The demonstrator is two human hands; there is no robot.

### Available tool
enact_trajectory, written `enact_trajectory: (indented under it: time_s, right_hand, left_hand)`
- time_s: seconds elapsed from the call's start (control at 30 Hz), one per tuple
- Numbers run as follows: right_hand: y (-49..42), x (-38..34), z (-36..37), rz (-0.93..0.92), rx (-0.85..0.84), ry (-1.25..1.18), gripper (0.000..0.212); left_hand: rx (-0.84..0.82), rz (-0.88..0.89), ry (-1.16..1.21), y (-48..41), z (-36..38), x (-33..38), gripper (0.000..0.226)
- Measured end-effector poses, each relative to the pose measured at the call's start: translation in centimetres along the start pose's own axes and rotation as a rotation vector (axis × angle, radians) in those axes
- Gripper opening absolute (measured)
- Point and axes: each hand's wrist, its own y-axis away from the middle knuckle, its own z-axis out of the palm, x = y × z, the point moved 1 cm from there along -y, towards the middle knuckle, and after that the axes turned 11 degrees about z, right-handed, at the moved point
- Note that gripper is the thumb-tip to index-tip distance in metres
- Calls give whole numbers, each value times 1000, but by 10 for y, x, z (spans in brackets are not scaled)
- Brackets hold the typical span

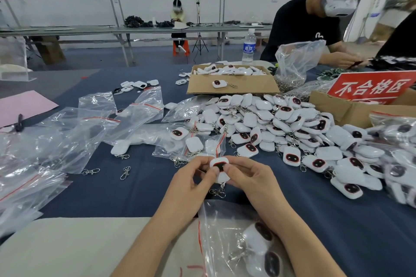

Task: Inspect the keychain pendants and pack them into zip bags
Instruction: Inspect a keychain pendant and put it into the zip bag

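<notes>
Near the table's middle, one pendant (219,165) is pinched by fingers of the left hand (191,177) and right hand (245,175), under inspection. Just nearer, a zip bag (216,220) holds two. The pile (281,123) at right and empty bags (74,132) at left suggest most work remains.
</notes>
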Motion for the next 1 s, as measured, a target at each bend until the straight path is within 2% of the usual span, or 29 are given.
enact_trajectory:
  time_s: [0.23,0.47,0.8,1.0]
  right_hand:
    - [-1,1,1,8,26,38,21]
    - [-2,3,-2,28,-24,-65,17]
    - [-4,4,-1,33,-30,-35,15]
    - [-5,6,-1,-1,-17,-23,21]
  left_hand:
    - [-8,5,-6,0,0,-2,15]
    - [-17,14,-28,-1,2,-2,26]
    - [-29,10,0,0,3,1,21]
    - [111,-27,29,-1,4,5,14]
